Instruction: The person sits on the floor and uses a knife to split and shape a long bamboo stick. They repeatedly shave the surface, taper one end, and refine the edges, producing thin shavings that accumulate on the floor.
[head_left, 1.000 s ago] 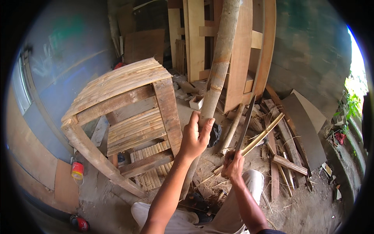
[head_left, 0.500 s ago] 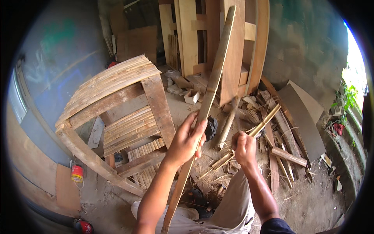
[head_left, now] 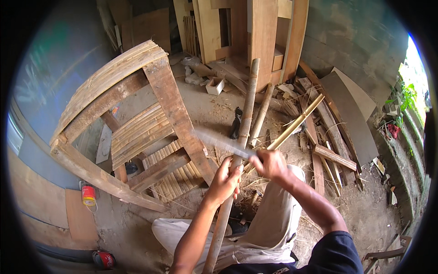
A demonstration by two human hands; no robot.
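Note:
My left hand (head_left: 224, 183) is wrapped around a long bamboo strip (head_left: 247, 109), which slants up and away from my lap with its rounded side showing. My right hand (head_left: 272, 165) is closed on a knife (head_left: 223, 143), just right of the strip. Motion smears the long blade, which points left across the bamboo above my left fingers; its handle is hidden in my fist. Whether the edge touches the bamboo I cannot tell. To the left stands a wooden chair frame (head_left: 175, 107) with bamboo slats (head_left: 141, 132).
A split bamboo length (head_left: 299, 122) lies beyond my right hand, among shavings and scrap boards (head_left: 335, 157). Tall wooden panels (head_left: 263, 41) lean at the back near a small white box (head_left: 215, 86). A red and yellow can (head_left: 88, 195) stands at the left.
The bamboo strip has tipped lower and turned its rounded side up. My right hand has moved left to the strip, bringing the blade across it. The view has shifted slightly.

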